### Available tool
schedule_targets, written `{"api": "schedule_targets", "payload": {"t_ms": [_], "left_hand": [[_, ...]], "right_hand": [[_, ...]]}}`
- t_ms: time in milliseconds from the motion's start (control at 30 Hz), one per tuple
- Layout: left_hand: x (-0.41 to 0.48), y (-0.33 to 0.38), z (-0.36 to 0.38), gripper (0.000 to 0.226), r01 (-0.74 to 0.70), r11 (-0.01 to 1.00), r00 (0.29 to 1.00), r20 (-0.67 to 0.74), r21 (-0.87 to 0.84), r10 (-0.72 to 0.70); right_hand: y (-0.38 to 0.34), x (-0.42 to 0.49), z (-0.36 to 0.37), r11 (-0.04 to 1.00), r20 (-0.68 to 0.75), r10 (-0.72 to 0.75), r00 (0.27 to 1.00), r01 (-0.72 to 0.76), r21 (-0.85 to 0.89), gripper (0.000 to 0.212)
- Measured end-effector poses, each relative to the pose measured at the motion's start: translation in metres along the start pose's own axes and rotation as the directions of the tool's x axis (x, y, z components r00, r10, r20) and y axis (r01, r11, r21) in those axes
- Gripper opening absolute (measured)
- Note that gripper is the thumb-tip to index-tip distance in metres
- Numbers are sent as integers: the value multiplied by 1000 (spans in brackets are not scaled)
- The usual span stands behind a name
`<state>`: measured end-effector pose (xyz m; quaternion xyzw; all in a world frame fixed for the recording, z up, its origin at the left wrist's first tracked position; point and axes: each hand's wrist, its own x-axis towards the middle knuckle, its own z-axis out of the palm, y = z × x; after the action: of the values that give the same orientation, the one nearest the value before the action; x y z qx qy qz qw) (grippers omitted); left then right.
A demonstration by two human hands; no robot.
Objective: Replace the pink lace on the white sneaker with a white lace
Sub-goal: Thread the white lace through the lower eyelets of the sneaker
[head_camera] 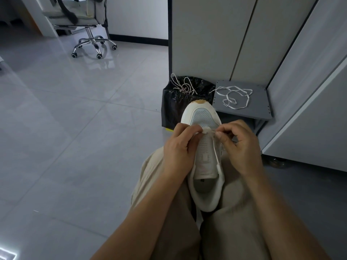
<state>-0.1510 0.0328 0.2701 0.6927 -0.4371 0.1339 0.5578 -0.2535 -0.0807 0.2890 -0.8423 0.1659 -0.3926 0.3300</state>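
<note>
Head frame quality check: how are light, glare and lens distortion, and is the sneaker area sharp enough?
Head view: dim, cool light without hard shadows; the glossy floor tiles mirror the office chair and show pale glare; wide-angle bending leans the cabinet panels at right; the white sneaker, left hand and right hand look sharp, but the thin lace over the tongue is hard to trace.

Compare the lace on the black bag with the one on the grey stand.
The pinkish lace on the black bag is a thin round cord; the white lace on the grey stand is a flat, wider band. The pinkish lace is bunched in a tangle; the white lace spreads in open loops. Both lie loose, unthreaded.
</note>
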Motion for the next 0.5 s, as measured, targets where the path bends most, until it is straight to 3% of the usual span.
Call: {"api": "schedule_targets", "payload": {"t_ms": [500], "left_hand": [[-1,1,-1,9,29,999,999,15,-33,-29]], "right_hand": [[-1,-1,2,999,36,0,999,-1,35,9]]}}
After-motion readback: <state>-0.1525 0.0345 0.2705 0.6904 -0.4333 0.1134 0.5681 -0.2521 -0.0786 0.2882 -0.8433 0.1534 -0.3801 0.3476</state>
